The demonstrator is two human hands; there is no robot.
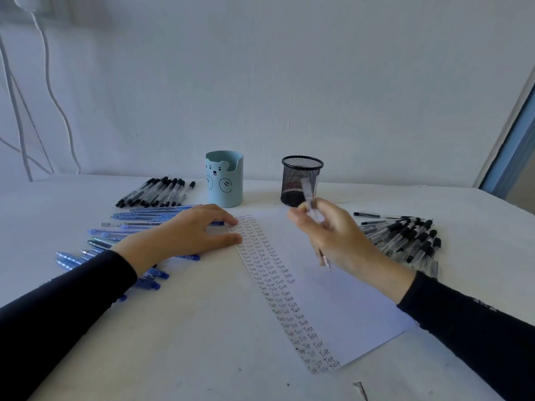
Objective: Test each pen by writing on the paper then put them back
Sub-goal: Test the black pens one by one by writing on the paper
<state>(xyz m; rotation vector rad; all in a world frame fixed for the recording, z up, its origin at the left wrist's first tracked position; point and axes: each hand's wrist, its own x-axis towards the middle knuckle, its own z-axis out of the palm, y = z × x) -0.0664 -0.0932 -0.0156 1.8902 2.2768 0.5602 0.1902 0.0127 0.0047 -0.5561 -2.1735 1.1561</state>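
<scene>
The right grip [333,235] pinches a pen [309,198] above the paper [341,302], over its far half, tip down. The left grip [188,233] lies flat, fingers straight, on the paper's left edge. Probably about to write: the tip must land right of the filled columns [269,273].

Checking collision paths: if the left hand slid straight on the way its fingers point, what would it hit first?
The left hand already rests on the white paper sheet; sliding across it, it would likely meet the right hand holding a clear pen, if low enough.
</scene>
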